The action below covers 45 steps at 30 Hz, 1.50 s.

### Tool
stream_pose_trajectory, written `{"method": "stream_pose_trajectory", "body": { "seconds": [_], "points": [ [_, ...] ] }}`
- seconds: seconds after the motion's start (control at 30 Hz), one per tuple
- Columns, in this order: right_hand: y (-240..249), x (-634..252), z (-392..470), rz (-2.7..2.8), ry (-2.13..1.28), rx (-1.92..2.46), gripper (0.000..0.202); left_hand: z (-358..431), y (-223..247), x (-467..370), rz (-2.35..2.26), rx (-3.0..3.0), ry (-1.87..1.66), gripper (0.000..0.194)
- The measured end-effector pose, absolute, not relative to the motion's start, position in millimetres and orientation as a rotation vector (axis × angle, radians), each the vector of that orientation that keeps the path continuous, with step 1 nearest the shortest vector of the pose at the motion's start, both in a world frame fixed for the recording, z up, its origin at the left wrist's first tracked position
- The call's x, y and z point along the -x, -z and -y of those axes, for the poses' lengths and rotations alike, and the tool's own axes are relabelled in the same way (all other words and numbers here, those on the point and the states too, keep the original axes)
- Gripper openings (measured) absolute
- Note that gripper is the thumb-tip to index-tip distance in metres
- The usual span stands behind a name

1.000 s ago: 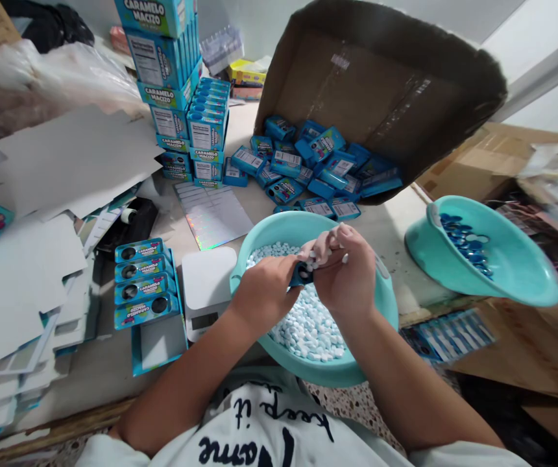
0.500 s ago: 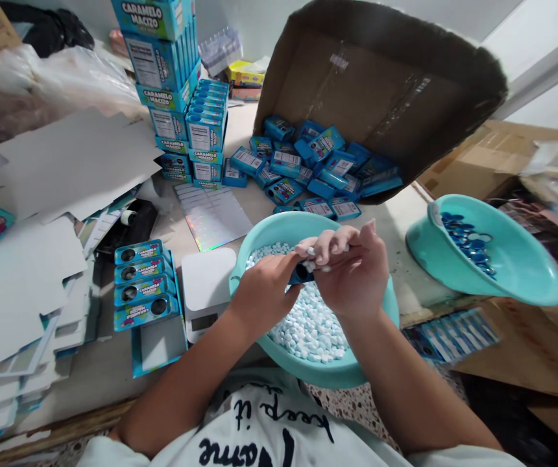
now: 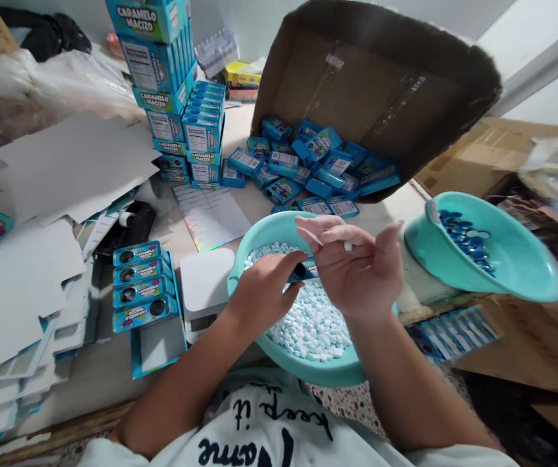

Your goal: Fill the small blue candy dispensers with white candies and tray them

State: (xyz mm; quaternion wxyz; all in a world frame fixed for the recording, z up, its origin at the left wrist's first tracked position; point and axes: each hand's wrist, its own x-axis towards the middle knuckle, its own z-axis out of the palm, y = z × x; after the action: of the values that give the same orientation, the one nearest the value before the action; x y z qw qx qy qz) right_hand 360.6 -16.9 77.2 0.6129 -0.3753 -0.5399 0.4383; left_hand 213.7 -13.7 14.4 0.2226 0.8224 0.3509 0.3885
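My left hand (image 3: 266,288) is closed around a small blue candy box (image 3: 309,268), held over the turquoise basin (image 3: 240,259). The box lies between thumb and fingers, partly hidden by them, its dark round opening near the thumb. Just right of it is my right hand (image 3: 364,272), palm turned up and fingers stretched out, with a white candy (image 3: 348,246) resting against the fingers. Many small white and pale blue candies (image 3: 313,331) fill the basin below both hands.
Filled boxes (image 3: 143,285) stand in a tray left of a white scale (image 3: 204,279). Behind are a stack of display boxes (image 3: 150,61) and a tipped carton (image 3: 357,84) spilling blue boxes. A second turquoise basin (image 3: 522,259) holds blue lids. Cardboard sheets (image 3: 65,168) cover the left.
My right hand has moved slightly right, away from the box, and opened out. Several candies showed at its fingers before; now one is visible. The left hand keeps its hold.
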Motion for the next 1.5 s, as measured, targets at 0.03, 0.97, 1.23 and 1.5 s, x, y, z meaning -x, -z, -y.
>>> {"method": "stream_pose_trajectory", "body": {
  "seconds": [0.03, 0.97, 1.23, 1.5],
  "points": [
    [-78, -361, 17, 1.281, -0.987, 0.876, 0.062, 14, -14, -214, -0.973, -2.261, -1.069, 0.039],
    [-43, -393, 28, 2.409, -1.057, 2.125, 0.097, 6, -17, -197, -1.188, -1.836, -1.416, 0.042],
    [-36, -363, 50, 2.707, -0.826, 2.024, 0.078, 5, -20, -198, -1.216, -1.946, -1.195, 0.039],
    [-34, -385, 37, 2.664, -0.837, 1.872, 0.011, 5, -21, -199, -1.239, -2.082, -1.059, 0.038]
  ]
}}
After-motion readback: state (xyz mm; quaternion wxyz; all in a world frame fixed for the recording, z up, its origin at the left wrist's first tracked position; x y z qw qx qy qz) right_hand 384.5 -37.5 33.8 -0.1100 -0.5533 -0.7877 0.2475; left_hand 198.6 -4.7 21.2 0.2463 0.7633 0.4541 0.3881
